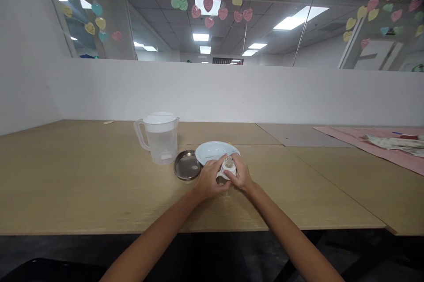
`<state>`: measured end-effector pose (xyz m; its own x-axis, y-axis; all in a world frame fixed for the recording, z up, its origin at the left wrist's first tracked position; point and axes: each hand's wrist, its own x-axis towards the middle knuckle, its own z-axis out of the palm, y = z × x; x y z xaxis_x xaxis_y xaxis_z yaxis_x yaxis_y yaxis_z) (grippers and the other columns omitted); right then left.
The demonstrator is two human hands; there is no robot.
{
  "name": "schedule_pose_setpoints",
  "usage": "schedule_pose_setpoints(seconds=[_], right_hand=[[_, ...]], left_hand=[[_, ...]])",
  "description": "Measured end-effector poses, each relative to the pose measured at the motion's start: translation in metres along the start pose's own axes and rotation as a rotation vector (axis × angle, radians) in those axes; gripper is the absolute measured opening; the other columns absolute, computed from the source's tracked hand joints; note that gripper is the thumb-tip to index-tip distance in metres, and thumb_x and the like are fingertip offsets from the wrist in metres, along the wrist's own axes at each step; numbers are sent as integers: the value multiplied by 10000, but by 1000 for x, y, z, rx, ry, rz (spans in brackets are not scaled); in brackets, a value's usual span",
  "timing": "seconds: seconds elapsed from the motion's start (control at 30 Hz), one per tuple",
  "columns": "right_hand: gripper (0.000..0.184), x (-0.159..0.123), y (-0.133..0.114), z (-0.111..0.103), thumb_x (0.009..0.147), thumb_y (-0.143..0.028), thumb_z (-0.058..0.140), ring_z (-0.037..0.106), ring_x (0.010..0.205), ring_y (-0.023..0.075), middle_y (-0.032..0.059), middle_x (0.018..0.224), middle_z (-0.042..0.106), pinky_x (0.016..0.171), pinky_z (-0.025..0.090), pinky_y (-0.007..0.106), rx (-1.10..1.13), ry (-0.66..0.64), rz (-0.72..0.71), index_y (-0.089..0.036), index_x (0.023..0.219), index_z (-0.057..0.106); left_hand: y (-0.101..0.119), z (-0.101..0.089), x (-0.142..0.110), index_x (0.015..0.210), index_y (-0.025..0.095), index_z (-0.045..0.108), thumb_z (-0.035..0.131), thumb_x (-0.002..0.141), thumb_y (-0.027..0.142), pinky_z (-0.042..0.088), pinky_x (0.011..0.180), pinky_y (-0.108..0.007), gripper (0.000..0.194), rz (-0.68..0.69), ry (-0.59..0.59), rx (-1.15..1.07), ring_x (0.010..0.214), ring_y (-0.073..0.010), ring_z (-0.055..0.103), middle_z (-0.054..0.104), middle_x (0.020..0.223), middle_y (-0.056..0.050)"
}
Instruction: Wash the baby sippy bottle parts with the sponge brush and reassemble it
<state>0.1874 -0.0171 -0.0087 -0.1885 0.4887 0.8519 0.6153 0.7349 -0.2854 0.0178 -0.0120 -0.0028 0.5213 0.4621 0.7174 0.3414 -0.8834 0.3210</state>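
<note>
A baby bottle (pixel 228 169) with a white collar and a clear teat stands over the wooden table in front of me. My left hand (pixel 210 179) is closed round its body from the left. With thumb and fingers, my right hand (pixel 242 173) grips the white collar from the right. Most of the bottle's body is hidden by my hands. Just behind them lies a pale blue plate (pixel 208 150), its near part covered by my hands. A round, shallow metal dish (pixel 187 165) sits left of my left hand, close to the plate.
A translucent plastic jug (pixel 162 140) with its handle to the left stands behind the metal dish. On the far right, a pink cloth (pixel 347 137) carries a patterned cloth (pixel 394 141) and a pen. A white wall (pixel 212 92) borders the wooden table (pixel 99 184) at the back.
</note>
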Motion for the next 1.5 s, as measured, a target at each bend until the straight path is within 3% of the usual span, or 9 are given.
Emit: schedule_pose_setpoints(seconds=[0.27,0.43,0.5,0.7,0.97,1.07,1.17,1.33,1.5], right_hand=[[285,-1,-2,2,830,-475,455,466,720,198,33,744,510,686,369,349,69,50,4,-194,827,504],[369,-1,11,-7,799,-473,489,523,745,219,56,794,580,764,383,392,11,18,-83,-177,1002,573],[438,-1,21,-15,789,-481,486,539,745,223,57,790,589,779,389,403,-51,37,-53,-166,1082,573],[322,-2,35,-29,843,-397,458,554,790,227,65,799,606,796,403,393,-198,231,135,-175,1023,607],[376,-3,-1,1,845,-505,428,530,725,219,66,743,595,729,408,378,22,30,-18,-181,855,617],[343,-1,-7,4,797,-499,541,551,788,232,80,824,635,780,414,389,56,86,85,-180,893,627],[350,5,-6,0,790,-508,565,572,820,229,72,868,649,776,435,365,242,129,300,-183,897,638],[429,19,-3,-10,715,-568,637,608,724,202,63,830,670,662,475,316,794,-34,688,-173,876,678],[525,22,0,-15,607,-505,763,623,800,206,75,996,684,725,499,332,1059,26,779,-211,1032,674]], left_hand=[[-2,-5,-5,1433,165,237,543,816,494,409,946,-433,764,-25,-50,-114,1057,-261,526,552,1196,-144],[-1,-4,-7,1443,155,186,545,818,480,416,957,-438,791,-25,-29,-161,1101,-264,506,482,1283,-163],[0,-5,-6,1433,153,219,554,815,459,413,959,-440,767,-8,-31,-155,1099,-268,502,484,1278,-165],[1,-8,-4,1431,146,223,591,790,397,417,957,-446,781,-40,-45,-159,1108,-277,500,492,1260,-166],[-1,-4,-6,1416,138,242,606,770,404,417,972,-444,788,-64,-19,-214,1129,-272,506,485,1289,-170],[-2,-3,-6,1420,136,233,600,771,416,424,960,-437,796,-80,-23,-209,1096,-264,522,498,1270,-165],[-2,-3,-5,1422,136,229,591,771,441,426,943,-439,805,-83,-27,-186,1060,-262,532,532,1203,-154],[-3,-2,-3,1428,148,217,592,765,451,416,939,-440,819,-45,-26,-165,1045,-269,537,568,1144,-135],[-1,-4,-2,1429,141,211,592,770,440,422,920,-437,818,-59,-32,-126,1016,-267,544,581,1098,-130]])
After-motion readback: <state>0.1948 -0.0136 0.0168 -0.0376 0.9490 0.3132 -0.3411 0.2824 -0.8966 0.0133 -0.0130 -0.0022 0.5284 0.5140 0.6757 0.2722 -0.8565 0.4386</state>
